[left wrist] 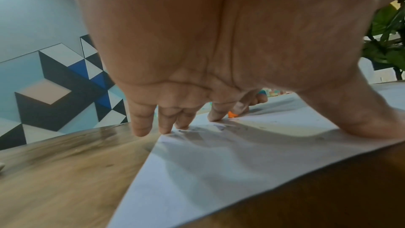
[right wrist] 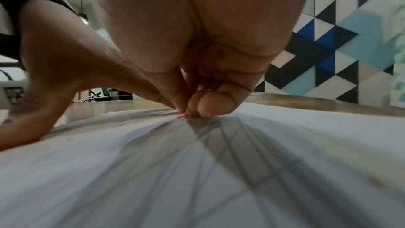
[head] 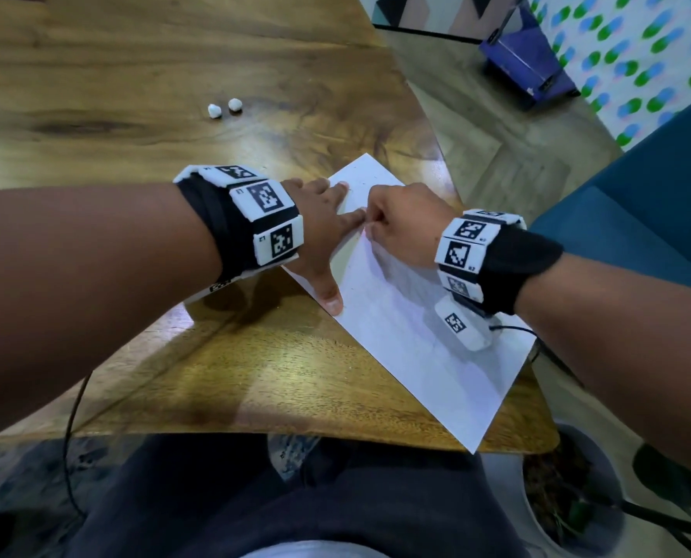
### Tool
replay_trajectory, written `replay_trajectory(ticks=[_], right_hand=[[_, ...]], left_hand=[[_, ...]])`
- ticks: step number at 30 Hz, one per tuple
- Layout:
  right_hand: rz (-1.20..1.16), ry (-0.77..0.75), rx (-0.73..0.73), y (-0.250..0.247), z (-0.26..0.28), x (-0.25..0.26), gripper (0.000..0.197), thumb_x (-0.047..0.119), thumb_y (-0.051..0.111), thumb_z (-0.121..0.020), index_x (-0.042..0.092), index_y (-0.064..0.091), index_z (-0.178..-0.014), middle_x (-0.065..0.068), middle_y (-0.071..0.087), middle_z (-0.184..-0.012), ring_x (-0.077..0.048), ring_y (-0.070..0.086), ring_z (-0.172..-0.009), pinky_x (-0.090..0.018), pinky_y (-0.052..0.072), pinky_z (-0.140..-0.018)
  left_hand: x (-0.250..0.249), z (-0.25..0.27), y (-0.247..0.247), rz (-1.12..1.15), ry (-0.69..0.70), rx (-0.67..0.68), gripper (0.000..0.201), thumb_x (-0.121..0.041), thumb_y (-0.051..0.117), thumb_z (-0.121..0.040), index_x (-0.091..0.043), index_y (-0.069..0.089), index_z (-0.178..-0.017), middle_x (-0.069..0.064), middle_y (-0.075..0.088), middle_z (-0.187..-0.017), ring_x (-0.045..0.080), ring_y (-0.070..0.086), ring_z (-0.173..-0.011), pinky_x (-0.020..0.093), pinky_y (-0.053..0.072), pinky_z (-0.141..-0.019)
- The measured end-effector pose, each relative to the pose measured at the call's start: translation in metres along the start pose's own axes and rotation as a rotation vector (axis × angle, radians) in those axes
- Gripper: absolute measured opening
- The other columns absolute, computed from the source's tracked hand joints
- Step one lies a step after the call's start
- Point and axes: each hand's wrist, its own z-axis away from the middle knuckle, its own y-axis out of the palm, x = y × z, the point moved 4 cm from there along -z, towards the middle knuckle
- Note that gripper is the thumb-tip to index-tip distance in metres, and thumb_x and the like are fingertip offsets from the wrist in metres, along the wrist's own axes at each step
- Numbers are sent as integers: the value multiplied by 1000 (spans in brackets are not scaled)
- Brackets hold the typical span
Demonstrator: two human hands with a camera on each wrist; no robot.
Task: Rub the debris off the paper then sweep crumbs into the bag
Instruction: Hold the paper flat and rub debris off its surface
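Observation:
A white sheet of paper [head: 408,336] lies slanted across the near right corner of the wooden table [head: 154,74]. My left hand [head: 327,239] presses flat on the sheet's far left part, fingers and thumb spread. In the left wrist view its fingertips [left wrist: 166,129] rest by the paper [left wrist: 219,162] edge, among small dark specks [left wrist: 219,126]. My right hand [head: 372,227] is curled beside the left index finger and pinches a small orange eraser [left wrist: 232,114] tip-down on the paper [right wrist: 175,162]. Only an orange sliver of the eraser [right wrist: 184,114] shows under the right hand [right wrist: 197,93]. No bag is in view.
Two small white crumpled balls [head: 224,107] sit on the table farther back on the left. A blue chair [head: 638,219] stands to the right, a potted plant [head: 569,497] on the floor at lower right, and a purple box [head: 525,62] beyond the table.

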Motion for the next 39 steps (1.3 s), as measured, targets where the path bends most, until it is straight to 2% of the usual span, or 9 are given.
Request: replay_trajectory(ticks=[4,9,14,18,22,27,31,35,39], right_hand=[[-24,-114,113,16,37,16,6,24,53,-94,19,55,-92,-5,67,-91,-27,62,-87,-42,52,-78],[-34,-282,251,26,69,31,10,26,52,-97,18,58,-97,1,67,-89,-21,61,-84,-41,51,-76],[-15,-131,78,12,26,9,7,25,55,-92,19,59,-94,-3,68,-89,-25,62,-86,-39,53,-78],[-8,2,-11,3,5,-9,7,23,53,-92,18,59,-92,-3,65,-88,-26,61,-88,-31,48,-70],[-1,-124,78,18,36,7,9,26,54,-94,18,57,-94,-3,67,-88,-24,61,-84,-40,52,-77],[-34,-299,219,27,66,22,9,27,54,-95,19,58,-95,2,66,-84,-19,60,-77,-38,50,-71],[-2,-143,86,13,31,6,7,26,56,-92,20,57,-91,-2,68,-86,-24,61,-84,-38,52,-77],[26,-13,-4,1,12,-9,8,22,53,-94,16,58,-93,-4,65,-88,-26,60,-87,-32,47,-70],[-12,-109,77,20,42,1,8,27,55,-92,20,57,-91,0,66,-83,-23,61,-80,-40,53,-74]], left_hand=[[-2,1,4,39,-9,15,149,-94,67,-52,-31,-12,-161,13,-16,-170,34,-8,-157,55,12,-125],[-2,0,8,45,-2,4,152,-96,64,-50,-28,-16,-161,14,-19,-169,35,-11,-157,55,15,-125],[-3,0,6,45,4,5,148,-92,67,-55,-30,-14,-161,17,-17,-169,38,-10,-156,56,15,-124],[-3,1,7,58,-12,28,151,-94,67,-51,-31,-17,-160,14,-20,-168,37,-13,-156,58,15,-124],[-5,3,8,86,-17,29,152,-92,69,-50,-30,-16,-160,13,-22,-168,36,-15,-156,57,13,-125],[-12,3,10,71,-28,20,156,-99,60,-48,-25,-20,-160,18,-26,-166,38,-17,-155,54,5,-124],[-12,3,10,67,-25,7,156,-98,62,-49,-24,-18,-160,20,-24,-166,40,-15,-155,57,8,-124],[-12,5,8,22,-40,-19,153,-101,58,-49,-26,-14,-161,17,-16,-169,38,-10,-156,56,6,-125],[-11,11,7,21,-13,-90,149,-101,57,-50,-24,-2,-163,12,3,-168,34,6,-154,48,19,-123]])
